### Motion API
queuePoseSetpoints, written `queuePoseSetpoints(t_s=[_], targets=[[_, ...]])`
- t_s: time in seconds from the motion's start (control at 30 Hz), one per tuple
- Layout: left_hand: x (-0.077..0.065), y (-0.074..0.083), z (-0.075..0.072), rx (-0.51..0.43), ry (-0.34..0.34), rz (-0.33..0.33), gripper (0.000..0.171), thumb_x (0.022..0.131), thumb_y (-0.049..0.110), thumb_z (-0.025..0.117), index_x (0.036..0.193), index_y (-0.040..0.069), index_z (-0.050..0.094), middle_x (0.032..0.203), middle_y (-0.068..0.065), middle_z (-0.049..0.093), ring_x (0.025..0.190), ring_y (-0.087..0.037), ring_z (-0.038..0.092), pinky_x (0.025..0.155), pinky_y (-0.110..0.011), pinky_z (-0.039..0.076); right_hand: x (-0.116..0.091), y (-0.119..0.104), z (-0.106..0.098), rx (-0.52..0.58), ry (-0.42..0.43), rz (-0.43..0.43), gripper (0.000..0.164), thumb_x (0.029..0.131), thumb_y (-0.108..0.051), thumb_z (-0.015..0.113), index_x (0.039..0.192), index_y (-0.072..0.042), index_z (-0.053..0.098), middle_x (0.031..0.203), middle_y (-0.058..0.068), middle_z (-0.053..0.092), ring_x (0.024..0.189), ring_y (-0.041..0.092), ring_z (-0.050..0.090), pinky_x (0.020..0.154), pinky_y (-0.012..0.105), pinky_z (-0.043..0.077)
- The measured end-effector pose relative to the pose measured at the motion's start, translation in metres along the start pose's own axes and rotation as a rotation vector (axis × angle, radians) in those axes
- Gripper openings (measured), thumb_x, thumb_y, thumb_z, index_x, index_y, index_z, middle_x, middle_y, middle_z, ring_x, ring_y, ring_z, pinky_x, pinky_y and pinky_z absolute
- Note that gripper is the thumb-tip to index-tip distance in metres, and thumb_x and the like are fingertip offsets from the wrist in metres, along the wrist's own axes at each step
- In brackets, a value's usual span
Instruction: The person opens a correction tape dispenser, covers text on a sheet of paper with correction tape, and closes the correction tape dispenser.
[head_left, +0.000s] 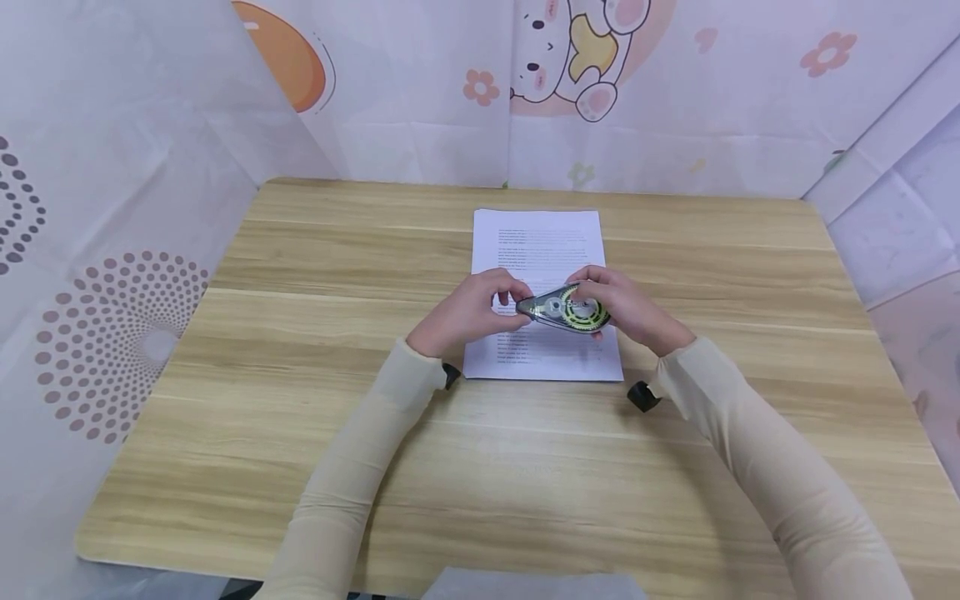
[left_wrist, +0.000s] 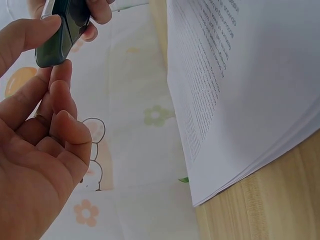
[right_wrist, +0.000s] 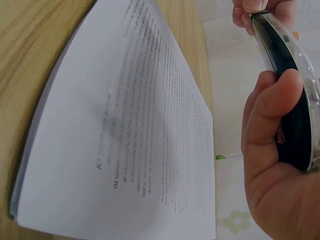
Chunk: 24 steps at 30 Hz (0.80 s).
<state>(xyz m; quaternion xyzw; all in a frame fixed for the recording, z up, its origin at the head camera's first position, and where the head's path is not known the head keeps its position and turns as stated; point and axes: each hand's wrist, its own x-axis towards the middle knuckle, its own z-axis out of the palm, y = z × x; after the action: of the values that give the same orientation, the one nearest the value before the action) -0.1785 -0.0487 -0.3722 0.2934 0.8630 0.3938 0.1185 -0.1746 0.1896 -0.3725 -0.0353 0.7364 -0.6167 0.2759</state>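
Observation:
A correction tape dispenser point(head_left: 557, 306) with a clear case and a yellow-green wheel is held level above a stack of printed paper point(head_left: 540, 362). My left hand point(head_left: 480, 312) pinches its narrow end between thumb and fingers. At the wide end, my right hand point(head_left: 628, 307) grips the body. The left wrist view has the thumb on the dark narrow tip of the dispenser point(left_wrist: 52, 47), with fingertips just beneath. In the right wrist view, fingers of the right hand point(right_wrist: 272, 160) curl against the dark underside of the dispenser point(right_wrist: 295, 130).
The paper lies on a wooden table point(head_left: 337, 275), its sheets slightly fanned at one edge. A patterned curtain point(head_left: 405, 92) hangs behind the table and along the left side. Black wrist devices show under both cuffs, one of them a black camera point(head_left: 642, 396).

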Motion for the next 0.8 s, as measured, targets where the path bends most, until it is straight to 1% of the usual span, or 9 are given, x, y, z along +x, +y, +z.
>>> queuePoseSetpoints(t_s=[0.23,0.53,0.8], targets=[[0.0004,-0.0007,0.0015,0.004,0.0,0.001,0.025,0.079,0.02,0.074,0.102,0.013,0.067,0.091,0.002,0.06,0.087,-0.015,0.051,0.071,-0.024,0.041,-0.0008,0.0,-0.0003,-0.013,0.004,0.011,0.02,0.086,-0.01,0.043,0.105,-0.003,0.047,0.083,0.002,0.058,0.063,0.01,0.055,0.043,0.023,0.043],[0.0011,-0.002,0.0011,-0.001,0.006,-0.002,0.025,0.078,0.019,0.074,0.102,0.012,0.068,0.092,0.002,0.06,0.087,-0.014,0.05,0.073,-0.025,0.041,-0.0004,0.0001,0.0002,-0.009,0.008,0.005,0.02,0.088,-0.011,0.043,0.105,-0.002,0.047,0.085,0.003,0.058,0.064,0.011,0.055,0.044,0.024,0.044],[-0.0004,-0.0015,-0.0002,-0.005,0.01,-0.007,0.025,0.079,0.019,0.074,0.102,0.012,0.067,0.091,0.002,0.06,0.087,-0.016,0.051,0.072,-0.025,0.042,-0.0002,-0.0022,0.0034,-0.034,0.03,0.023,0.028,0.087,-0.012,0.044,0.111,0.001,0.046,0.09,0.005,0.056,0.067,0.011,0.055,0.045,0.025,0.045]])
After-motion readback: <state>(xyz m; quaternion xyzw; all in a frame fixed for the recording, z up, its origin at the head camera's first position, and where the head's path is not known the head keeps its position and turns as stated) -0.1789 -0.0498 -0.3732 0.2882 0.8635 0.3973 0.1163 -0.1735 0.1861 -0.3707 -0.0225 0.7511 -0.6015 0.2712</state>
